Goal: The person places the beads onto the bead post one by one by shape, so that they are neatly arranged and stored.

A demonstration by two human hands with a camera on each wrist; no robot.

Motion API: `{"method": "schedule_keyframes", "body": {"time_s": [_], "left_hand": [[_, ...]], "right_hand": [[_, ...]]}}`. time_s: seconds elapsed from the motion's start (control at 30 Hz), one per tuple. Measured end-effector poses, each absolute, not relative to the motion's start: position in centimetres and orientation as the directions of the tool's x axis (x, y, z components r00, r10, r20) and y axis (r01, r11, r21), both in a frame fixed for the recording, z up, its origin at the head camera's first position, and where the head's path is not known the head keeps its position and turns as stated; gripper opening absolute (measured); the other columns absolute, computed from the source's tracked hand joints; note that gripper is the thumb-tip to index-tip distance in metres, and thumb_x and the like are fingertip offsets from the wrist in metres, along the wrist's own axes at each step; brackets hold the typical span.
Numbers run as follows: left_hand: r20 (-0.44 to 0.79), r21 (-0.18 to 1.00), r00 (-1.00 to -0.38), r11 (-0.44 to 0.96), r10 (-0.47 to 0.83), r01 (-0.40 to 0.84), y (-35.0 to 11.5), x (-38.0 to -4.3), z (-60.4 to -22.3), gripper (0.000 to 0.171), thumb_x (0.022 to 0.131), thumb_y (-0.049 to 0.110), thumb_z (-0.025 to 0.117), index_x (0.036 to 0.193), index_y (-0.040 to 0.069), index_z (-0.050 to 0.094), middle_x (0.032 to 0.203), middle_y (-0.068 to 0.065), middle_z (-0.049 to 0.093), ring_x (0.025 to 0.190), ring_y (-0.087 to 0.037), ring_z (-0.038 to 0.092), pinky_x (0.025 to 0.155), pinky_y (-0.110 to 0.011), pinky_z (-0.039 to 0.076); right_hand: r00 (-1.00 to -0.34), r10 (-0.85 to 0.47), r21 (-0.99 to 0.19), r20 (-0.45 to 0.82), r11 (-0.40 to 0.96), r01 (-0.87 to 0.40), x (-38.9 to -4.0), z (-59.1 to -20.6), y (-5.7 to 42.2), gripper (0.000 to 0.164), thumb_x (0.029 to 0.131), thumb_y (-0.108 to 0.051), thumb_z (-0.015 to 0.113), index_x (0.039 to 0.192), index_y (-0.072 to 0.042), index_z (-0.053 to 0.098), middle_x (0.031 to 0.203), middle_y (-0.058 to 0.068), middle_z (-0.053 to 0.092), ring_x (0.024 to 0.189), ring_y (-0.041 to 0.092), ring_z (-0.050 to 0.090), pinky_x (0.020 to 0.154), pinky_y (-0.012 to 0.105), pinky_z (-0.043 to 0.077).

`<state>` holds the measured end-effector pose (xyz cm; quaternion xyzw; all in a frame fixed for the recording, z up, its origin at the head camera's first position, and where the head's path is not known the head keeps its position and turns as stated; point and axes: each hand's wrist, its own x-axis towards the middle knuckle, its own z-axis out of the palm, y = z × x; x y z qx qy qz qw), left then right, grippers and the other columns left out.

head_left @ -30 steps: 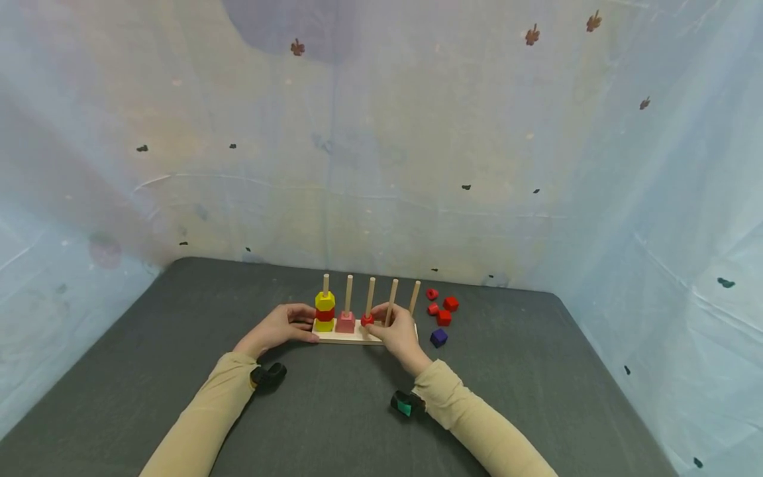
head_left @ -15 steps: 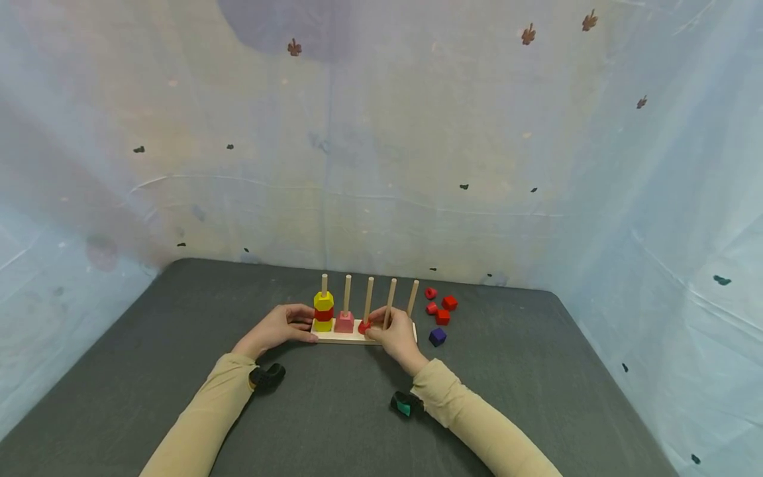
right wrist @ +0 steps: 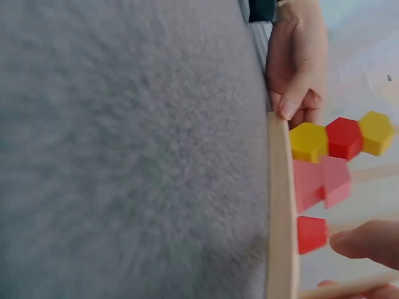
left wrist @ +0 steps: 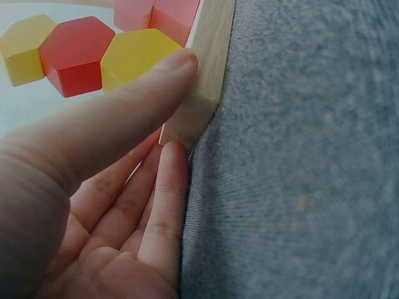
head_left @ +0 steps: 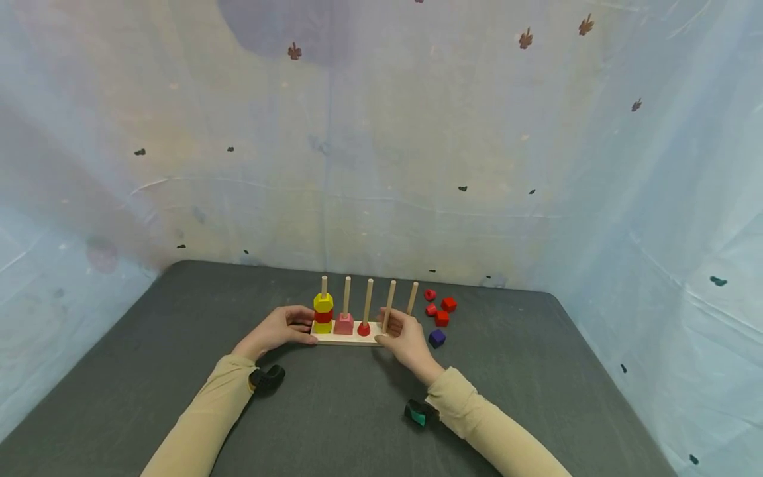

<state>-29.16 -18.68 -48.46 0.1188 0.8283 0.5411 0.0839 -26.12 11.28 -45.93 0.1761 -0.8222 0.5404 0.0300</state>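
Note:
My left hand point(head_left: 279, 330) holds the left end of a wooden base point(head_left: 348, 342) with several upright pegs. Its thumb presses the base's edge beside the yellow hexagonal block point(left wrist: 140, 59), and its fingers touch the end face. A yellow, red, yellow hexagonal stack point(head_left: 323, 316) fills the first peg's lower part. Pink blocks point(head_left: 344, 324) sit on the second peg. Low on the third peg point(head_left: 367, 301), a small red block point(right wrist: 311, 234) rests at the base. My right hand point(head_left: 410, 343) is just right of it, around the fourth peg, its thumb point(right wrist: 368, 242) apart from the red block.
Right of the base lie loose red pieces: a ring-like one point(head_left: 430, 294), a small one point(head_left: 431, 309) and two cubes point(head_left: 449, 304). A purple cube point(head_left: 437, 338) lies nearer. The dark grey table point(head_left: 334, 411) backs onto a pale sheet.
My right hand slid the red block down the third peg onto the base, let it go and moved slightly right. The left hand stayed on the base.

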Motion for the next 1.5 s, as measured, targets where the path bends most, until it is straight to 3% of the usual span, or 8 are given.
{"method": "schedule_keyframes", "body": {"time_s": [0.2,0.37,0.5,0.9,1.27,1.5], "left_hand": [[0.003,0.912,-0.961,0.394,0.276,0.116,-18.8,-29.3,-48.4,0.061,0.07,0.022,0.086,0.122,0.002,0.061,0.12,-0.013,0.059,0.107,-0.026,0.057,0.092,-0.037,0.05],[-0.002,0.916,-0.963,0.388,0.269,0.107,-18.9,-29.3,-48.4,0.062,0.071,0.022,0.086,0.123,0.001,0.06,0.121,-0.013,0.059,0.107,-0.026,0.058,0.091,-0.037,0.05],[-0.01,0.917,-0.964,0.387,0.266,0.097,-19.0,-29.3,-48.6,0.063,0.071,0.021,0.086,0.123,0.001,0.059,0.121,-0.014,0.059,0.107,-0.026,0.058,0.091,-0.037,0.051],[-0.006,0.913,-0.966,0.395,0.257,0.099,-19.2,-29.4,-48.3,0.063,0.071,0.022,0.086,0.123,0.001,0.059,0.121,-0.014,0.059,0.107,-0.027,0.058,0.091,-0.037,0.051],[-0.006,0.917,-0.965,0.386,0.263,0.099,-19.1,-29.3,-48.6,0.063,0.07,0.02,0.086,0.123,0.001,0.06,0.12,-0.013,0.059,0.107,-0.026,0.058,0.09,-0.036,0.051],[-0.007,0.922,-0.963,0.375,0.271,0.099,-19.2,-29.2,-48.3,0.063,0.071,0.02,0.086,0.124,0.001,0.059,0.121,-0.014,0.059,0.107,-0.027,0.058,0.091,-0.038,0.05]], "right_hand": [[-0.922,-0.31,-0.878,0.231,0.343,-0.335,-24.7,-44.8,13.5,0.055,0.084,0.003,0.07,0.135,0.006,0.049,0.13,0.024,0.054,0.119,0.038,0.052,0.099,0.05,0.042],[-0.919,-0.306,-0.869,0.247,0.349,-0.35,-22.3,-41.8,15.0,0.048,0.082,0.008,0.07,0.128,0.008,0.053,0.125,0.029,0.054,0.115,0.045,0.051,0.096,0.057,0.041],[-0.931,-0.252,-0.861,0.264,0.373,-0.345,-21.7,-40.5,16.6,0.043,0.081,0.01,0.069,0.123,0.008,0.057,0.122,0.028,0.057,0.114,0.043,0.053,0.093,0.056,0.044],[-0.923,-0.177,-0.783,0.341,0.489,-0.383,-27.5,-41.9,21.2,0.043,0.084,0.002,0.072,0.124,-0.002,0.059,0.122,0.018,0.061,0.112,0.034,0.056,0.092,0.049,0.047],[-0.908,-0.28,-0.68,0.313,0.601,-0.42,-31.7,-42.2,21.8,0.045,0.083,0.0,0.073,0.125,-0.005,0.059,0.124,0.014,0.06,0.116,0.034,0.054,0.094,0.053,0.045],[-0.9,-0.356,-0.666,0.251,0.611,-0.428,-33.7,-42.7,21.6,0.044,0.084,0.0,0.072,0.125,-0.002,0.058,0.123,0.02,0.059,0.113,0.039,0.054,0.093,0.055,0.045]]}}
